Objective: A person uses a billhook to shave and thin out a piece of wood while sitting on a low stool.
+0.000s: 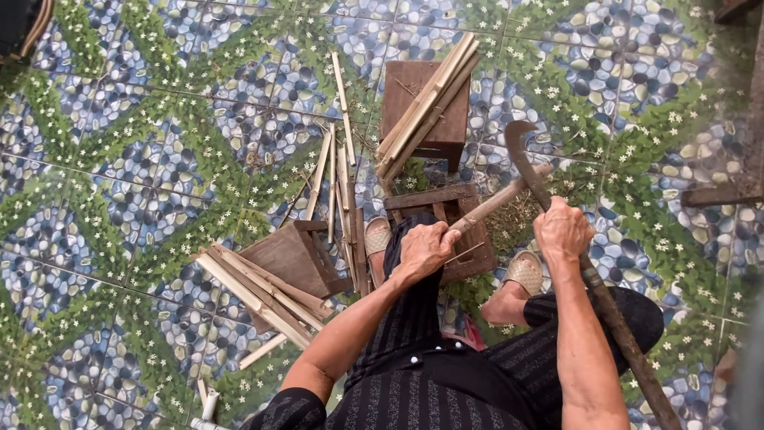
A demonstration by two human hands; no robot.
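Observation:
My left hand (pixel 426 248) grips the near end of a pale bamboo stick (pixel 500 199) that slants up to the right over a low wooden block (pixel 450 209). My right hand (pixel 562 229) is closed around the long wooden handle of a curved, hooked blade (pixel 525 159). The blade crosses the stick near its far end. The handle (pixel 629 342) runs down past my right forearm. My feet in woven sandals (pixel 525 272) rest beside the block.
A small wooden stool (pixel 426 103) ahead carries a bundle of split bamboo strips (pixel 430 103). Another stool (pixel 294 259) at the left holds more strips (pixel 263 295). Loose strips (pixel 342 183) lie on the patterned tile floor (pixel 143 159).

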